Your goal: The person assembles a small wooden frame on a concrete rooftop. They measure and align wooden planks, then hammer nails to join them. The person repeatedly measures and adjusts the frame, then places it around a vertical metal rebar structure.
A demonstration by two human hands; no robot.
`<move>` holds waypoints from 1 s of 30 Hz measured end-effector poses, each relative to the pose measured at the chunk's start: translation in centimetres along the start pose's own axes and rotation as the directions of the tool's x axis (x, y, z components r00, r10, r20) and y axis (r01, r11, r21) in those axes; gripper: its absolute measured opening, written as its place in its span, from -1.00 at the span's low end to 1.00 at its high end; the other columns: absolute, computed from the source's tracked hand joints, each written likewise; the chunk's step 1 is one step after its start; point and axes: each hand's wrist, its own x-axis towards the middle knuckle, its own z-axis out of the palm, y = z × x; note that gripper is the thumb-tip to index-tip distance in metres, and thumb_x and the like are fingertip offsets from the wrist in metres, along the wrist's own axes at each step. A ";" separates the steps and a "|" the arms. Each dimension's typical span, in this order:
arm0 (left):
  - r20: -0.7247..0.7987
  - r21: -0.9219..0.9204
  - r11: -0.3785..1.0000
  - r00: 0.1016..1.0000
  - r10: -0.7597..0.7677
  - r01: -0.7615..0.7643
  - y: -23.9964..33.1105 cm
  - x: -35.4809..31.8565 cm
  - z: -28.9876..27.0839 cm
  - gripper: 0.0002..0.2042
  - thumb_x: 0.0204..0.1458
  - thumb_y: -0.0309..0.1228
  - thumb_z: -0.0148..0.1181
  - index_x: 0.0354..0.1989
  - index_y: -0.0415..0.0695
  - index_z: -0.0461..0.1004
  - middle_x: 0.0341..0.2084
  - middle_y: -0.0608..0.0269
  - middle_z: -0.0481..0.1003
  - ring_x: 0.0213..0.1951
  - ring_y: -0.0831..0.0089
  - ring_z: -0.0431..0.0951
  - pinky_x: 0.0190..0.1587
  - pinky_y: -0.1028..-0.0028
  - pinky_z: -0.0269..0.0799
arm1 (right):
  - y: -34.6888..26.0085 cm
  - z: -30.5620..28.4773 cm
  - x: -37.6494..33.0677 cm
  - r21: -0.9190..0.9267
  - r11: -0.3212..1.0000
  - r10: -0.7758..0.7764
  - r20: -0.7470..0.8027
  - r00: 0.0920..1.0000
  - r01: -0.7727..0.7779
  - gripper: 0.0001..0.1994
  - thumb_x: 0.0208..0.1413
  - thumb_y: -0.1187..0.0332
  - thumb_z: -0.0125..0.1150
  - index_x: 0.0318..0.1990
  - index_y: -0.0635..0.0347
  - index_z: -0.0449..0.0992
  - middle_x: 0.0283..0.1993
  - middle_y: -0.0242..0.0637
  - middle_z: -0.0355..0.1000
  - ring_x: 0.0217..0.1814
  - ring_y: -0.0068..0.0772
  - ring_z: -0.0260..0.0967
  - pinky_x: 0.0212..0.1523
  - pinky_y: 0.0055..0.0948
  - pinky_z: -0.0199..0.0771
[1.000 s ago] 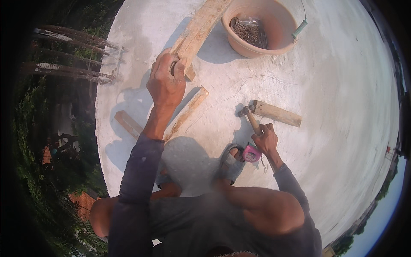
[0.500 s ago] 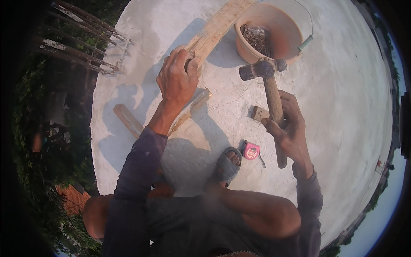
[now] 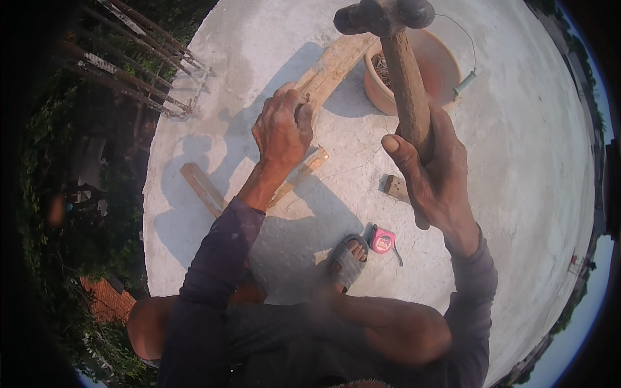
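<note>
My right hand is closed round the wooden handle of a ball-peen hammer, its thumb lying along the near side. The dark metal head is raised high, across the upper edge of the bucket in view. My left hand is closed over the near end of a long wooden board, fingers curled against it. Whether something small is pinched at the fingertips, I cannot tell. Below that hand lie a short wooden strip with a splintered end and another narrow strip.
Beyond the hammer stands an orange bucket holding what look like nails. A pink tape measure lies beside my sandalled foot, near a small wood block. Rusty rebar sticks out past the concrete slab's left edge, where the ground drops away.
My right hand has lifted the hammer up and closer to the camera. My left hand stays on the board, and the whole view has shifted slightly.
</note>
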 end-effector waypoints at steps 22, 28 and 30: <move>-0.043 0.046 0.997 0.997 0.071 -0.069 -0.1 -0.1 0.6 -0.80 0.11 -0.46 0.30 -0.12 -0.17 0.48 -0.01 0.09 0.56 -0.05 -0.02 0.57 -0.04 0.07 0.50 | 2.1 2.2 -0.7 -0.123 0.991 -0.034 0.149 0.988 0.052 -0.30 0.30 0.28 0.30 0.49 0.16 0.09 0.02 0.29 0.52 -0.24 0.21 0.62 -0.24 -0.06 0.64; 0.096 0.026 0.999 0.994 -0.049 0.047 0.2 0.2 -0.1 -0.74 0.07 -0.43 0.34 -0.09 -0.16 0.46 -0.10 0.08 0.57 -0.05 0.00 0.58 -0.02 0.09 0.50 | 5.2 3.1 -0.7 -0.101 0.981 0.185 0.237 0.954 -0.165 -0.34 0.23 0.25 0.39 0.38 0.30 0.22 -0.30 -0.03 0.59 -0.36 -0.13 0.61 -0.29 -0.21 0.61; 0.139 0.042 0.999 0.990 -0.025 0.019 0.4 0.3 -0.4 -0.64 0.02 -0.41 0.38 -0.02 -0.15 0.43 -0.12 0.06 0.58 -0.05 -0.01 0.59 -0.02 0.10 0.50 | 6.1 4.0 -1.7 0.121 0.946 0.289 0.110 0.951 -0.301 -0.34 0.18 0.25 0.43 0.33 0.35 0.28 -0.38 -0.09 0.58 -0.37 -0.18 0.60 -0.29 -0.24 0.60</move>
